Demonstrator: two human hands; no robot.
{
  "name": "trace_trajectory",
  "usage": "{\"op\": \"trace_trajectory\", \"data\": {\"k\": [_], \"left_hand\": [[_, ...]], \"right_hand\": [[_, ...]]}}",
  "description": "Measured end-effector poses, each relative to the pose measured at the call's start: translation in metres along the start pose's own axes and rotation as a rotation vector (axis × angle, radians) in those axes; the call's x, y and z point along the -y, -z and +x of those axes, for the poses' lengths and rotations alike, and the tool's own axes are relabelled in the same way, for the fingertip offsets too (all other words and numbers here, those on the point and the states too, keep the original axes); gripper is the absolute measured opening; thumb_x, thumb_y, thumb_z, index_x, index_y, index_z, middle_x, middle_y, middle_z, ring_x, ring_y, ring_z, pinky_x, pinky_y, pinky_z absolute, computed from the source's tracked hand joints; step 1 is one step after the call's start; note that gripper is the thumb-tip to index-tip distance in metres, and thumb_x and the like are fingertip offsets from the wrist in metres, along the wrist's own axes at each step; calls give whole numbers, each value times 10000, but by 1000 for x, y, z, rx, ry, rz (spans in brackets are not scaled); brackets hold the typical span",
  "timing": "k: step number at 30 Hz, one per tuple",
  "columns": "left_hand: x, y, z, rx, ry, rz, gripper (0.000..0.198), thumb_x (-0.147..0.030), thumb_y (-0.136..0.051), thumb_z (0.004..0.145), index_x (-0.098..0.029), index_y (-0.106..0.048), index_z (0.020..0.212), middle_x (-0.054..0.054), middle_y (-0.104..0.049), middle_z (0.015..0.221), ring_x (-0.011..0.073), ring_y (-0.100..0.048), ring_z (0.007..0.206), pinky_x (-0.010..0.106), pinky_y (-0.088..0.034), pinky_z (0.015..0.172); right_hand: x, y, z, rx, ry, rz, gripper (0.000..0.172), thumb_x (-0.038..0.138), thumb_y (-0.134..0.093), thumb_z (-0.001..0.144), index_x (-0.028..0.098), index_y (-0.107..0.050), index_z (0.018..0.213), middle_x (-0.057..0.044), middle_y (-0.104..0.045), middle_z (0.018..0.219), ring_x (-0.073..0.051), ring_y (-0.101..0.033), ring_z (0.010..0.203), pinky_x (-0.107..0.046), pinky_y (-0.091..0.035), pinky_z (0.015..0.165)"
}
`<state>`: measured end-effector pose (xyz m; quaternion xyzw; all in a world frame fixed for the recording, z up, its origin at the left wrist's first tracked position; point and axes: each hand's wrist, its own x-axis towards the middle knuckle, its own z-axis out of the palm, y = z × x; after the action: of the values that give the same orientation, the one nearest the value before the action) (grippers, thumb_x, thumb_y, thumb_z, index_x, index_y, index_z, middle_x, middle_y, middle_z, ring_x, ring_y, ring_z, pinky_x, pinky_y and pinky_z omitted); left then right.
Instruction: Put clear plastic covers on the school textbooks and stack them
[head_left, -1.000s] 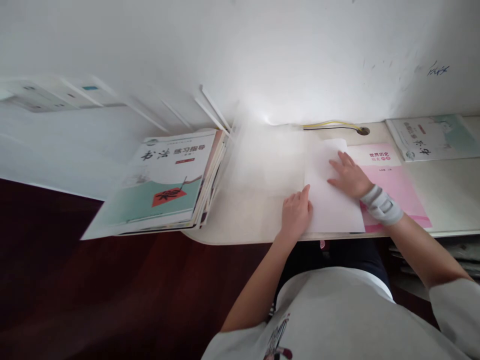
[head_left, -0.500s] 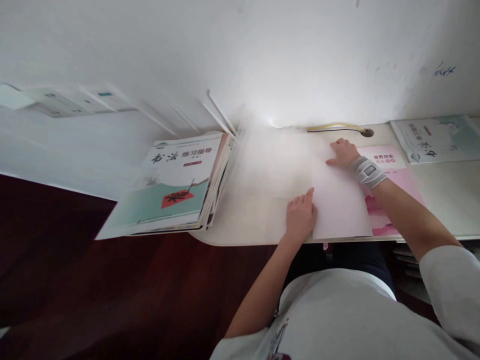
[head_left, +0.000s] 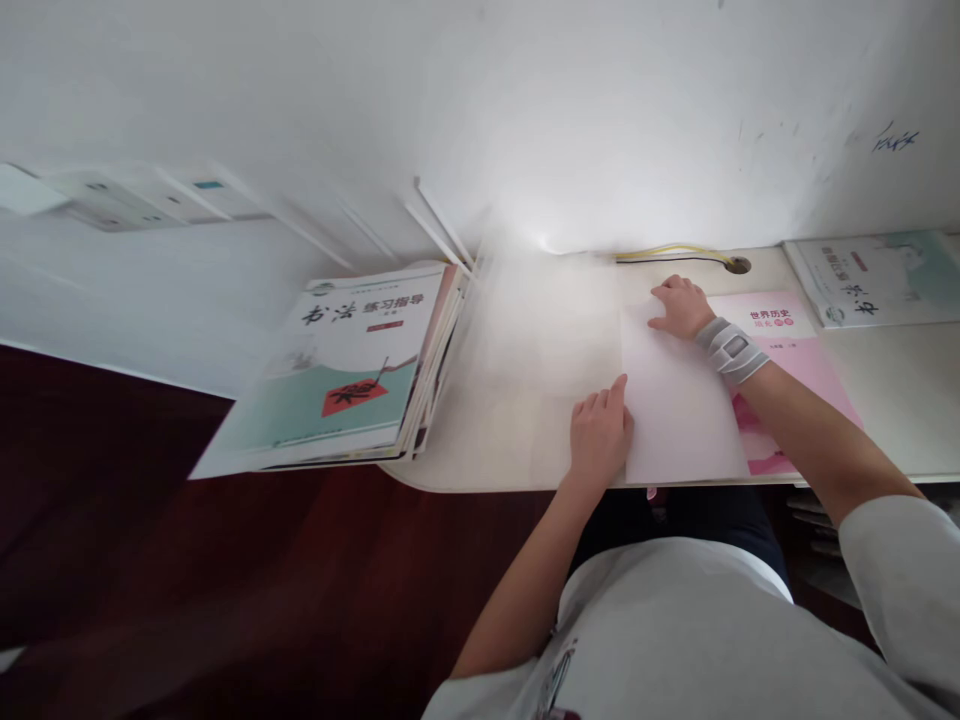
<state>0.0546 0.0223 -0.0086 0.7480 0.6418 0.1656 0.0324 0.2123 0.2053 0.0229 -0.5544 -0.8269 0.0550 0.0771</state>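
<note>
A blank white sheet lies on the desk, overlapping the left part of a pink history book. Whether it is loose or a page of that book I cannot tell. My left hand rests at the sheet's left edge, index finger stretched along it and thumb hidden. Near the sheet's top edge lies my right hand, thumb and index finger spread apart and pressing down on the paper. A grey strap wraps the right wrist.
A stack of calligraphy books stands at the desk's left end, jutting past its edge. Another calligraphy book lies at the back right. Cables run along the wall into a hole in the white desk.
My right hand has shifted very slightly left along the sheet's top. The sheet's lower edge sits a touch nearer the desk's front edge. My left hand has hardly moved.
</note>
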Motion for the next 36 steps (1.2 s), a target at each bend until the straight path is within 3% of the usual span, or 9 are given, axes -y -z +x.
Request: {"op": "trace_trajectory", "data": {"k": [7, 12, 14, 17, 20, 23, 27, 31, 36], "left_hand": [[0, -3, -3, 26, -27, 31, 410, -166, -347, 896, -148, -442, 1295, 86, -631, 936, 211, -559, 893, 357, -408, 811], [-9, 4, -10, -10, -102, 64, 376, -236, -353, 930, -145, -453, 1280, 91, -615, 917, 219, -548, 883, 356, -392, 794], [-21, 9, -18, -38, -241, 53, 400, -367, -395, 929, -150, -466, 1258, 99, -607, 952, 221, -541, 893, 356, -383, 791], [-43, 12, -32, -60, -557, 40, 487, -528, -437, 880, -154, -494, 1186, 91, -595, 955, 205, -533, 866, 343, -369, 763], [-57, 10, -42, -99, -730, 104, 262, -354, -460, 916, -157, -527, 1076, 51, -585, 875, 162, -517, 779, 318, -343, 720], [-57, 7, -46, -198, -744, 131, 127, -158, -452, 899, -153, -549, 980, 24, -571, 800, 137, -491, 708, 303, -324, 686], [-49, 1, -48, -255, -737, 117, 115, -145, -453, 887, -147, -562, 923, 26, -569, 776, 137, -482, 695, 302, -320, 671], [-43, -9, -53, -240, -703, 80, 107, -154, -464, 878, -148, -568, 900, 25, -570, 756, 140, -488, 694, 301, -325, 663], [-27, -15, -62, -287, -621, -14, 81, -138, -506, 855, -156, -574, 896, 16, -578, 725, 138, -504, 705, 300, -341, 676]], "right_hand": [[-8, -9, 10, -70, -155, 118, 438, 200, -491, 801, 149, -540, 1233, -155, -510, 1209, -309, -462, 1115, -442, -395, 927], [2, -10, 15, -95, -204, 144, 436, 166, -450, 811, 140, -535, 1238, -171, -531, 1206, -310, -475, 1115, -449, -389, 935], [5, -9, 18, -78, -199, 139, 421, 190, -447, 822, 153, -544, 1230, -164, -545, 1207, -305, -484, 1119, -452, -381, 946], [-1, -4, 23, -34, -193, 148, 370, 254, -460, 828, 182, -593, 1166, -127, -589, 1179, -283, -522, 1088, -433, -400, 931], [-24, 2, 26, -46, -209, 197, 315, 331, -466, 828, 175, -655, 1027, -102, -651, 1062, -246, -578, 973, -379, -443, 857], [-49, 4, 24, -81, -261, 370, 328, 422, -503, 791, 146, -675, 839, -101, -674, 837, -217, -594, 789, -357, -466, 743], [-65, -5, 22, -123, -233, 642, 251, 395, -607, 679, 147, -648, 696, -50, -635, 675, -176, -560, 676, -333, -464, 679], [-59, -21, 23, -193, -198, 688, 213, 348, -614, 649, 149, -652, 713, -30, -640, 702, -175, -567, 725, -331, -458, 735], [-50, -34, 20, -285, -155, 725, 394, 483, -480, 761, 151, -671, 855, -47, -662, 849, -183, -568, 822, -336, -437, 819]]}}
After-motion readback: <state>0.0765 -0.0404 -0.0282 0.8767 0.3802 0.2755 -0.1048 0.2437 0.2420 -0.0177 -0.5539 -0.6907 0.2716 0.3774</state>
